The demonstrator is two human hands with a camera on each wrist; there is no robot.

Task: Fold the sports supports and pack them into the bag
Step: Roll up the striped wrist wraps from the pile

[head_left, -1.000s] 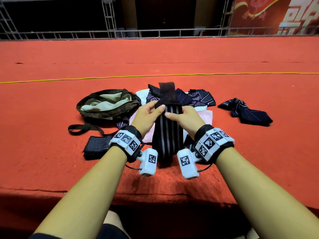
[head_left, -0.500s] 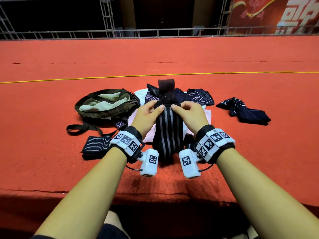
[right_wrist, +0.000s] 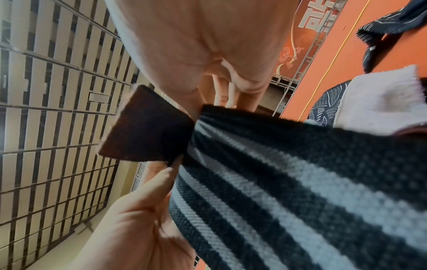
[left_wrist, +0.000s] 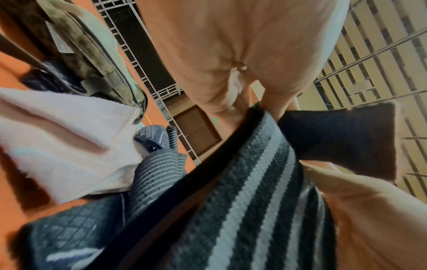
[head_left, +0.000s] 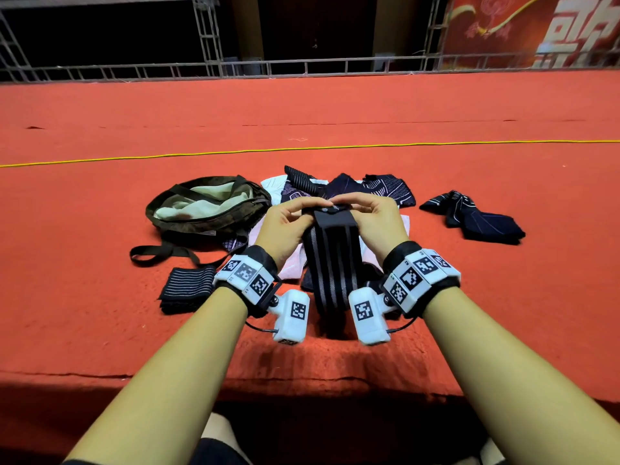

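A black support with grey stripes [head_left: 330, 263] hangs upright between my hands above the red carpet. My left hand [head_left: 285, 226] and right hand [head_left: 372, 216] both pinch its top edge, where a plain black tab [head_left: 335, 218] is bent over toward me. The left wrist view shows the striped band [left_wrist: 242, 210] and the tab [left_wrist: 342, 138] against my palm; the right wrist view shows the band [right_wrist: 300, 182] and the tab [right_wrist: 148, 131] too. The olive bag [head_left: 204, 209] lies open to the left, pale lining showing.
A folded striped support [head_left: 186, 288] lies at the near left by the bag strap [head_left: 157, 255]. A heap of dark and pink supports [head_left: 352, 189] sits behind my hands. Another dark support [head_left: 476, 219] lies to the right. A yellow cable [head_left: 302, 149] crosses the carpet farther back.
The black tab stood straight up above my hands; now it is bent down over the top of the striped band. Both hands have risen slightly and curled over the top edge.
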